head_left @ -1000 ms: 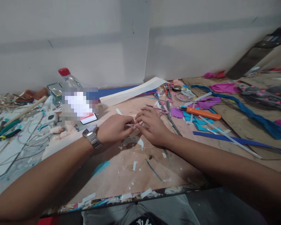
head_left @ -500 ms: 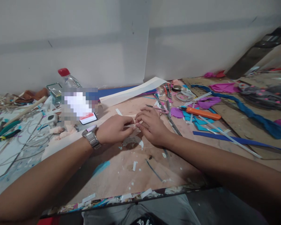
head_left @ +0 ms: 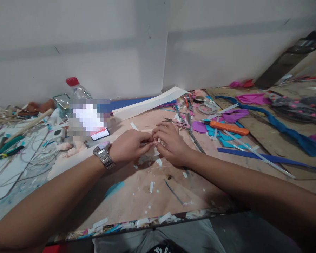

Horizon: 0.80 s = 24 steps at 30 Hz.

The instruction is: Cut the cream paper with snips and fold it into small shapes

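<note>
My left hand [head_left: 130, 143], with a metal-band watch [head_left: 104, 154] on its wrist, has thumb and forefinger pinched together over the middle of the table [head_left: 137, 207]. Against it, fingertip to fingertip, my right hand [head_left: 171, 144] is also closed in a pinch. Between the fingertips is a small pale piece, mostly hidden, so I cannot make out its kind. Pink thread snips [head_left: 177, 123] lie just behind my right hand. White scraps and dried marks are on the wood below the hands.
Left stand a phone [head_left: 100, 133], a red-capped bottle [head_left: 79, 89], cables and green-handled pliers [head_left: 9, 147]. A cream strip [head_left: 152, 103] lies at the back. Rightward are an orange cutter [head_left: 229, 128], tweezers [head_left: 196, 140], purple and blue scraps, and a blue strip [head_left: 268, 158].
My fingertips have come a little closer together and shifted slightly right. The pale piece between them shows less than before. Nothing on the table has moved.
</note>
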Each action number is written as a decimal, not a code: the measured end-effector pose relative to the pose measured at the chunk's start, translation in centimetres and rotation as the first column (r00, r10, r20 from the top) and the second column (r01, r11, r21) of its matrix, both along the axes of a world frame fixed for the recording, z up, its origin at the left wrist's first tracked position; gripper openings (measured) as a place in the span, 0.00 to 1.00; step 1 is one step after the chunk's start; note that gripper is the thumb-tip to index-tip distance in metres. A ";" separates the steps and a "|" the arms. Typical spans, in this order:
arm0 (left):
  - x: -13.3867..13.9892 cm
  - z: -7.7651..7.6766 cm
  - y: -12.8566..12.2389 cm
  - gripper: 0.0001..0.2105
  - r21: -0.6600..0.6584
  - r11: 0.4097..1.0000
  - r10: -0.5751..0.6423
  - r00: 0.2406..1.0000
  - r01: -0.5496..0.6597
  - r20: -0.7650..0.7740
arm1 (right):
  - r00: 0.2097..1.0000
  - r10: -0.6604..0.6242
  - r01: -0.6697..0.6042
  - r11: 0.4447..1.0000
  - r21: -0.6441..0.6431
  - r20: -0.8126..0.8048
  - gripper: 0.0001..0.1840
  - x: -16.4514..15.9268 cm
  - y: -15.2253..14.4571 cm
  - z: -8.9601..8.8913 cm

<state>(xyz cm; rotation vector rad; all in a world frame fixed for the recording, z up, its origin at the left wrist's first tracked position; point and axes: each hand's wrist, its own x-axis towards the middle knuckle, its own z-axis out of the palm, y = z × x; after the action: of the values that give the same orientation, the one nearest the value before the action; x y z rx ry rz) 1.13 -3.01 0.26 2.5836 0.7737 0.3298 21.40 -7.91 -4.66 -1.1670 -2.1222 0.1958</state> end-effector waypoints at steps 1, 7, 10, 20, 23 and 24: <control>0.0 0.0 0.0 0.12 0.005 1.000 0.006 1.000 -0.006 -0.006 | 1.000 -0.001 0.001 1.000 0.003 -0.006 0.03 0.1 0.0 0.0; -0.1 -0.1 0.3 0.12 -0.004 1.000 0.012 0.999 -0.012 -0.034 | 1.000 0.003 -0.003 0.999 0.036 -0.004 0.02 0.4 0.2 -0.1; -0.2 0.0 0.3 0.11 -0.018 1.000 -0.007 1.000 0.007 -0.030 | 1.000 0.000 0.000 0.999 0.034 -0.001 0.03 0.3 0.1 -0.1; -0.4 0.2 0.6 0.08 -0.003 0.998 0.057 0.997 -0.057 -0.047 | 0.997 -0.045 0.047 0.998 0.042 -0.063 0.04 0.4 0.4 0.1; -0.4 0.2 0.7 0.10 -0.001 0.998 0.069 0.996 -0.069 -0.062 | 0.995 -0.058 0.062 0.997 0.047 -0.078 0.04 0.4 0.4 0.2; -0.4 0.2 0.8 0.10 -0.002 0.997 0.072 0.995 -0.072 -0.065 | 0.995 -0.062 0.067 0.997 0.048 -0.082 0.04 0.5 0.4 0.2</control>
<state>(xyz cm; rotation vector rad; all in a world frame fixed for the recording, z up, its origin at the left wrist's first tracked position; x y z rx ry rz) 0.74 -2.22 0.44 2.5784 0.8910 0.2670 21.88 -7.47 -4.48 -1.1765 -2.0048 0.1561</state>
